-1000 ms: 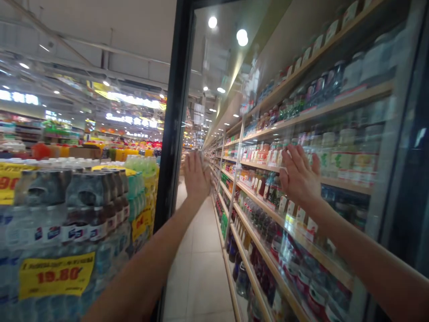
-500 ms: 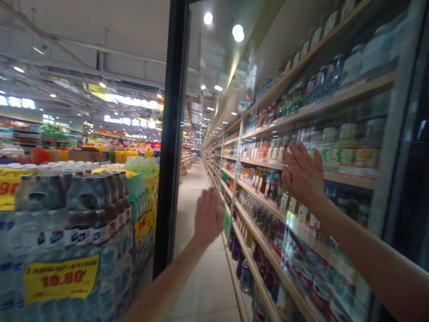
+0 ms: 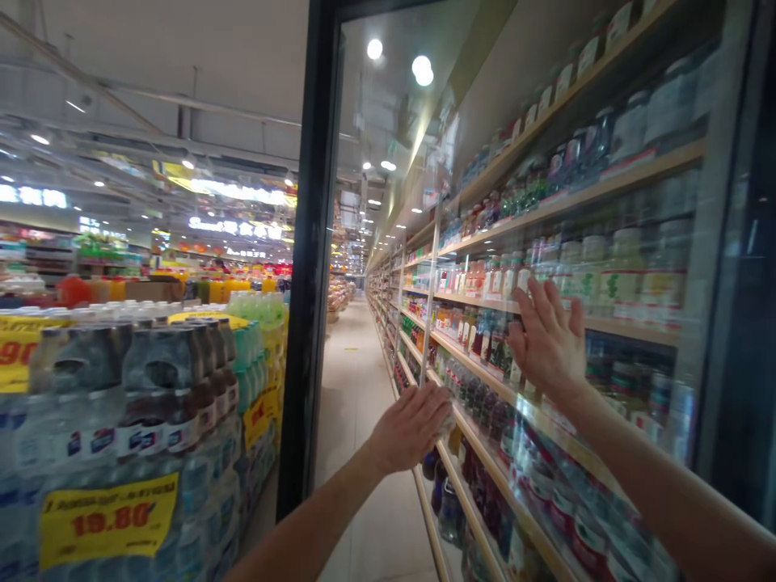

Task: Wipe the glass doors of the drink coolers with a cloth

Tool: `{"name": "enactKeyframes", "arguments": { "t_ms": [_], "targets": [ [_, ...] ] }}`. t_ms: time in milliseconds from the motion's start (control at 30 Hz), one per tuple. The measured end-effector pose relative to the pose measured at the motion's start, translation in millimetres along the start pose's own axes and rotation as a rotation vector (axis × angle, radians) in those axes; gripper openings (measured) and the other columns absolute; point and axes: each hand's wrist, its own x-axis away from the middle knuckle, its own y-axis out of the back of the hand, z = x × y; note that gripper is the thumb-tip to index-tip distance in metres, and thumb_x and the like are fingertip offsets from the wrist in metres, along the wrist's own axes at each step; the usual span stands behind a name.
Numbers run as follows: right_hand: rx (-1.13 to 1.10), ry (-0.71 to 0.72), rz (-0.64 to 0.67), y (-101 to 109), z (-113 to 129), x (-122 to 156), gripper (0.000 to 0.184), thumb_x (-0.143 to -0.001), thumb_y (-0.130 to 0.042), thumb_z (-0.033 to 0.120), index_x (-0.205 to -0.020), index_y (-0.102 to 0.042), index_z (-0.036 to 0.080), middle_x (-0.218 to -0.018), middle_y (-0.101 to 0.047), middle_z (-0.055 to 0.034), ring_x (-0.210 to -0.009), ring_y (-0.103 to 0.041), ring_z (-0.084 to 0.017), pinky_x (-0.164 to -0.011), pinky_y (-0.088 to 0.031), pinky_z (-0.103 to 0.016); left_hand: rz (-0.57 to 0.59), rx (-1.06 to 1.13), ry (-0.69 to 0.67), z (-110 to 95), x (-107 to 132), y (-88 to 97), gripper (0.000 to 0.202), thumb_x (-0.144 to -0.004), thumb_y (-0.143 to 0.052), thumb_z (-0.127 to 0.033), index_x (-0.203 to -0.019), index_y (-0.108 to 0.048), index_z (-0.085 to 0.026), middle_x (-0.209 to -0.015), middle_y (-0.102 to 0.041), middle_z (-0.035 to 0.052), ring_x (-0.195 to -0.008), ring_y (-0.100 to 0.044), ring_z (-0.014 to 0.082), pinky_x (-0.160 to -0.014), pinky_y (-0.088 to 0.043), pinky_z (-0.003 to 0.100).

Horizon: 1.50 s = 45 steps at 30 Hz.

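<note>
A tall glass door [image 3: 388, 97] with a dark frame [image 3: 303, 267] stands before me. My left hand [image 3: 412, 428] is at the glass, low and near the middle. Its fingers are together over a pale, crumpled cloth [image 3: 447, 422], of which only an edge shows past the fingertips. Higher and to the right, my right hand [image 3: 551, 339] has its fingers spread and its palm toward the pane. It holds nothing. Whether that palm touches the glass, I cannot tell.
Bottled drinks [image 3: 624, 271] line wooden shelves [image 3: 636, 174] seen in the glass. Left of the door stand stacked bottle packs [image 3: 145, 428] with a yellow price sign [image 3: 109, 521]. A pale tiled floor [image 3: 348, 356] runs along the aisle.
My left hand has moved right and slightly down across the glass, turning its fingers to the right. My right hand has dropped slightly, with its fingers still spread.
</note>
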Motion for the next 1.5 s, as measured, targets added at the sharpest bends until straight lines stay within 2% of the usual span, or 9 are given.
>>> {"name": "enactKeyframes", "arguments": {
  "t_ms": [67,233,433,633,833,1067,1233,1400,1500],
  "targets": [
    [-0.001,0.004,-0.004,0,-1,0,0.055,-0.088,-0.040,0.031,-0.141,-0.029,0.018,-0.144,-0.035,-0.0113,-0.136,-0.027,-0.026,-0.109,-0.016,-0.050,0.035,-0.002,-0.016,19,-7,2.6,0.057,-0.088,-0.038,-0.031,-0.141,-0.024,-0.015,-0.144,-0.035,0.0081,-0.137,-0.020,0.0196,-0.111,-0.024,0.035],
    [-0.002,0.006,-0.005,0,-1,0,0.056,-0.089,-0.040,0.030,-0.142,-0.026,0.020,-0.145,-0.034,-0.0107,-0.136,-0.027,-0.025,-0.110,-0.016,-0.049,-0.269,-0.130,0.625,80,-41,2.6,0.060,-0.090,-0.035,-0.030,-0.143,-0.014,-0.012,-0.147,-0.023,0.0170,-0.139,-0.011,0.0262,-0.109,-0.024,0.050],
    [-0.004,0.019,-0.023,-1,-4,1,0.056,-0.088,-0.042,0.030,-0.141,-0.028,0.019,-0.144,-0.036,-0.0116,-0.136,-0.026,-0.025,-0.110,-0.016,-0.049,0.008,0.019,-0.028,43,-79,-8.0,0.058,-0.090,-0.032,-0.035,-0.142,-0.016,-0.015,-0.146,-0.030,0.0086,-0.139,-0.012,0.0206,-0.111,-0.025,0.039],
    [0.019,0.014,-0.013,1,-2,1,0.056,-0.088,-0.041,0.029,-0.141,-0.027,0.019,-0.143,-0.038,-0.0115,-0.136,-0.028,-0.024,-0.110,-0.017,-0.049,-0.328,-0.104,0.601,103,-95,0.9,0.055,-0.091,-0.031,-0.035,-0.141,-0.021,-0.013,-0.146,-0.030,0.0142,-0.139,-0.014,0.0239,-0.112,-0.021,0.047],
    [0.004,0.010,0.001,-1,-5,2,0.057,-0.088,-0.040,0.030,-0.142,-0.025,0.021,-0.145,-0.033,-0.0105,-0.136,-0.026,-0.025,-0.110,-0.016,-0.050,-0.065,0.028,0.026,65,-108,-7.4,0.057,-0.090,-0.033,-0.037,-0.141,-0.019,-0.015,-0.145,-0.033,0.0091,-0.139,-0.014,0.0195,-0.112,-0.024,0.038],
    [0.034,0.020,-0.015,-1,-1,1,0.056,-0.088,-0.041,0.029,-0.142,-0.026,0.020,-0.144,-0.036,-0.0107,-0.136,-0.027,-0.024,-0.110,-0.018,-0.048,-0.259,-0.040,0.523,97,-106,-2.3,0.057,-0.090,-0.033,-0.034,-0.141,-0.020,-0.010,-0.146,-0.027,0.0150,-0.139,-0.008,0.0247,-0.112,-0.020,0.047],
    [0.006,0.010,0.002,-3,-4,3,0.058,-0.088,-0.041,0.029,-0.143,-0.023,0.021,-0.146,-0.033,-0.0106,-0.137,-0.024,-0.023,-0.110,-0.015,-0.049,0.081,0.061,-0.206,63,-111,-7.2,0.056,-0.091,-0.031,-0.037,-0.141,-0.020,-0.015,-0.147,-0.028,0.0071,-0.139,-0.009,0.0171,-0.114,-0.020,0.035],
    [0.027,0.015,0.003,-3,-2,2,0.057,-0.088,-0.040,0.029,-0.142,-0.025,0.021,-0.145,-0.035,-0.0101,-0.136,-0.025,-0.022,-0.111,-0.016,-0.047,-0.187,-0.045,0.429,113,-124,-0.7,0.053,-0.091,-0.027,-0.033,-0.138,-0.024,-0.009,-0.146,-0.029,0.0144,-0.139,-0.010,0.0230,-0.112,-0.020,0.046],
    [0.029,0.011,-0.003,-2,-1,2,0.055,-0.088,-0.040,0.029,-0.142,-0.026,0.021,-0.144,-0.036,-0.0102,-0.136,-0.026,-0.022,-0.110,-0.016,-0.047,-0.152,-0.009,0.334,98,-129,-4.6,0.055,-0.091,-0.028,-0.035,-0.139,-0.023,-0.009,-0.146,-0.029,0.0144,-0.139,-0.007,0.0227,-0.112,-0.020,0.045]
  ]
}}
